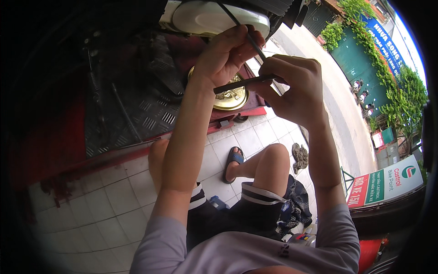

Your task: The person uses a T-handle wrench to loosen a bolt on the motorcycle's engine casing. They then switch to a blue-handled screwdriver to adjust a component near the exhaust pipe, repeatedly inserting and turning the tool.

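Observation:
My right hand (296, 86) is closed round the dark crossbar (237, 85) of what looks like a T-handle wrench. The wrench's long thin shaft (257, 47) slants up and away to the left, toward a pale rounded motorbike cover (214, 19). Farther up the shaft, my left hand (230, 52) has its thumb and fingers curled round it. The shaft's far tip is out of sight at the top edge. Below my left wrist, partly hidden by it, lies a round gold-coloured dish (230, 101) with a patterned or part-filled middle that I cannot make out.
A red-framed bench with a dark treadplate top (132, 114) spans the left, with a metal rod (123, 109) on it. White floor tiles (114, 196) lie below. A crumpled cloth (299, 157) sits beside my leg. A signboard (388, 180) and the street (337, 91) are at right.

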`<state>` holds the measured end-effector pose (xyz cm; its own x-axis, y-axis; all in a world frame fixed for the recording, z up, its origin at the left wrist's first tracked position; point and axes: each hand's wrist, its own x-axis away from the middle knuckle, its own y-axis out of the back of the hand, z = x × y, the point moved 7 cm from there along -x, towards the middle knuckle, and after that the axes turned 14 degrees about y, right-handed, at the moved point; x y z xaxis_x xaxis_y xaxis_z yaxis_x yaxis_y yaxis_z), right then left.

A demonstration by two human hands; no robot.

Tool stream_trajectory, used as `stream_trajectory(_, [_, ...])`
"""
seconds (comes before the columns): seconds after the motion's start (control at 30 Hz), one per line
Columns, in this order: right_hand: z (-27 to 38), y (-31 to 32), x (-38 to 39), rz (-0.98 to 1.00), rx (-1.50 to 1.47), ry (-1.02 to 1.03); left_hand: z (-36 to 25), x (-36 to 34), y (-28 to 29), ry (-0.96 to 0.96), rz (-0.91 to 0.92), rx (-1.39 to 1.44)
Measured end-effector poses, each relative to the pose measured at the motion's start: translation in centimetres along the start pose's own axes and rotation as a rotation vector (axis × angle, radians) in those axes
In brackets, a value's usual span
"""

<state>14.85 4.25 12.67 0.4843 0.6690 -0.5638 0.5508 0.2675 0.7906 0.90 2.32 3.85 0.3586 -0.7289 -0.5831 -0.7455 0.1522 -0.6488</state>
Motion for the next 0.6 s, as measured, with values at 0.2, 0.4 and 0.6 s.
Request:
stream_trajectory(0.2, [-0.1, 2.3, 6.7, -0.024, -0.283, -0.094, 1.9, 0.4, -3.4, 0.129, -0.111, -0.466])
stream_trajectory(0.4, [-1.3, -8.4, 20.4, -0.505, -1.754, -0.365, 9.1, 0.5, -1.4, 0.496, -0.191, -0.801])
stream_trajectory(0.6, [-5.9, -15.0, 21.5, 0.159, -1.333, -0.423, 13.0, 6.8, 5.5, 0.692, -0.279, -1.465])
